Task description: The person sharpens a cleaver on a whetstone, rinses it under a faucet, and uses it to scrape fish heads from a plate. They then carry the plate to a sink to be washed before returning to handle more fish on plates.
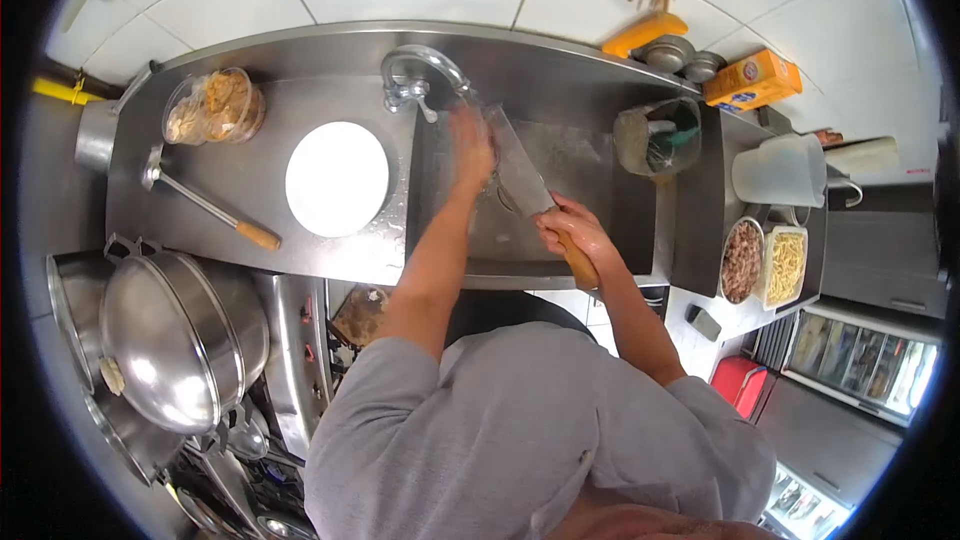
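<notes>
Right hand (572,230) clamped around the wooden handle of a cleaver (520,168), held over the near edge of the sink (630,225). Broad steel blade angled up toward the faucet (420,75), likely heavy, stiff and slick when wet (safest hold at the handle, away from the edge). Left hand (470,145) blurred, fingers loosely together, flat against the blade under the faucet. White plate (337,178) left of the sink.

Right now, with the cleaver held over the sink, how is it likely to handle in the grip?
The cleaver probably feels stiff and blade-heavy: its blade is broad metal. It is likely slippery, since it sits under the faucet. The right hand grips its wooden handle; the left hand is on the blade.
</notes>
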Demonstrator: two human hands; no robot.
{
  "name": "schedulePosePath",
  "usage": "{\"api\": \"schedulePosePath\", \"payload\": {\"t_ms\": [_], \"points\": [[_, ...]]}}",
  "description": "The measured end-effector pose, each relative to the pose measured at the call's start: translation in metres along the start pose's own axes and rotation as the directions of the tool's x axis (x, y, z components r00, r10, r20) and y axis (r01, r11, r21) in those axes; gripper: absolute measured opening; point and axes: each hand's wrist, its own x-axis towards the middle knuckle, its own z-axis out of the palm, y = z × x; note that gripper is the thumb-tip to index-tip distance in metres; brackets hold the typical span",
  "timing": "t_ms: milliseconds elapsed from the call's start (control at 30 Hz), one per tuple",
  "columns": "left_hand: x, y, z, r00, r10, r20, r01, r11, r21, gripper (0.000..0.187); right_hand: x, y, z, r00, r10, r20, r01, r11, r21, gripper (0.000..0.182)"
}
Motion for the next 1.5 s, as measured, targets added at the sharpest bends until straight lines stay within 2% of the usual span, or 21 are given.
{"api": "schedulePosePath", "payload": {"t_ms": [67,133,200,333,400,467,533,700,767,800,833,867,900,967,1033,1167,1267,1333,1367,1433,1500], "points": [[0.022,-0.019,-0.023,0.957,-0.285,0.048,0.283,0.958,0.048,0.047,-0.030,-0.009,-0.002,0.999,-0.032,-0.007,0.032,0.999,-0.006,0.034],[0.031,0.014,-0.057,0.931,-0.365,-0.015,0.363,0.921,0.143,0.042,-0.047,-0.009,-0.011,0.997,-0.076,-0.019,0.076,0.997,-0.002,0.038],[0.041,0.021,-0.073,0.879,-0.399,0.262,0.472,0.804,-0.360,0.033,-0.064,-0.001,-0.023,0.963,-0.250,-0.104,0.240,0.966,-0.098,0.038],[0.078,0.084,-0.111,0.822,-0.512,0.250,0.545,0.579,-0.606,0.023,-0.087,0.000,-0.052,0.935,-0.302,-0.184,0.234,0.919,-0.317,0.023],[0.120,0.059,-0.114,0.790,-0.468,0.396,0.573,0.331,-0.750,0.025,-0.101,0.008,-0.059,0.914,-0.294,-0.278,0.222,0.939,-0.263,0.017],[0.133,0.079,-0.105,0.785,-0.507,0.356,0.561,0.340,-0.755,0.026,-0.119,0.010,-0.071,0.905,-0.347,-0.248,0.314,0.935,-0.163,0.021],[0.135,0.080,-0.095,0.853,-0.419,0.310,0.513,0.573,-0.639,0.030,-0.148,0.004,-0.070,0.868,-0.399,-0.296,0.382,0.917,-0.117,0.024],[0.092,0.088,-0.097,0.897,-0.336,0.286,0.414,0.865,-0.284,0.027,-0.214,0.028,-0.101,0.750,-0.536,-0.387,0.601,0.797,0.060,0.024],[0.031,0.143,-0.091,0.962,-0.244,0.120,0.259,0.958,-0.126,0.037,-0.251,0.045,-0.115,0.661,-0.618,-0.426,0.721,0.681,0.128,0.022],[0.028,0.124,-0.085,0.993,0.028,0.111,-0.042,0.991,0.126,0.044,-0.270,0.057,-0.123,0.622,-0.625,-0.471,0.749,0.651,0.125,0.022],[0.009,0.132,-0.076,0.986,0.026,0.166,-0.049,0.989,0.137,0.043,-0.290,0.070,-0.132,0.548,-0.659,-0.515,0.796,0.600,0.080,0.021],[-0.042,0.189,-0.073,0.945,0.104,0.311,-0.183,0.954,0.237,0.038,-0.313,0.085,-0.143,0.466,-0.689,-0.556,0.838,0.545,0.026,0.021],[-0.067,0.197,-0.059,0.889,0.014,0.458,-0.061,0.994,0.088,0.030,-0.338,0.102,-0.153,0.431,-0.656,-0.620,0.840,0.542,0.010,0.020],[-0.151,0.254,-0.030,0.699,0.366,0.615,-0.451,0.892,-0.019,0.021,-0.386,0.144,-0.176,0.353,-0.646,-0.677,0.877,0.480,-0.001,0.022],[-0.244,0.311,0.003,0.492,0.485,0.723,-0.495,0.839,-0.226,0.017,-0.434,0.178,-0.189,0.307,-0.591,-0.746,0.898,0.440,0.020,0.022],[-0.401,0.386,0.069,-0.094,0.576,0.812,-0.582,0.630,-0.515,0.020,-0.504,0.246,-0.216,0.114,-0.530,-0.840,0.949,0.308,-0.066,0.014],[-0.474,0.385,0.131,-0.224,0.512,0.829,-0.661,0.546,-0.516,0.037,-0.554,0.282,-0.224,0.034,-0.461,-0.887,0.968,0.236,-0.086,0.016],[-0.492,0.362,0.178,-0.273,0.554,0.786,-0.848,0.247,-0.469,0.057,-0.579,0.300,-0.228,-0.021,-0.432,-0.901,0.975,0.192,-0.115,0.016],[-0.497,0.359,0.193,-0.293,0.558,0.776,-0.842,0.234,-0.486,0.057,-0.591,0.308,-0.229,-0.055,-0.398,-0.916,0.975,0.177,-0.136,0.017],[-0.501,0.354,0.212,-0.305,0.260,0.916,-0.942,0.060,-0.330,0.071,-0.612,0.323,-0.230,-0.098,-0.352,-0.931,0.967,0.188,-0.172,0.020],[-0.505,0.357,0.226,-0.281,0.123,0.952,-0.949,0.112,-0.295,0.071,-0.631,0.334,-0.233,-0.133,-0.326,-0.936,0.963,0.180,-0.199,0.020]]}}
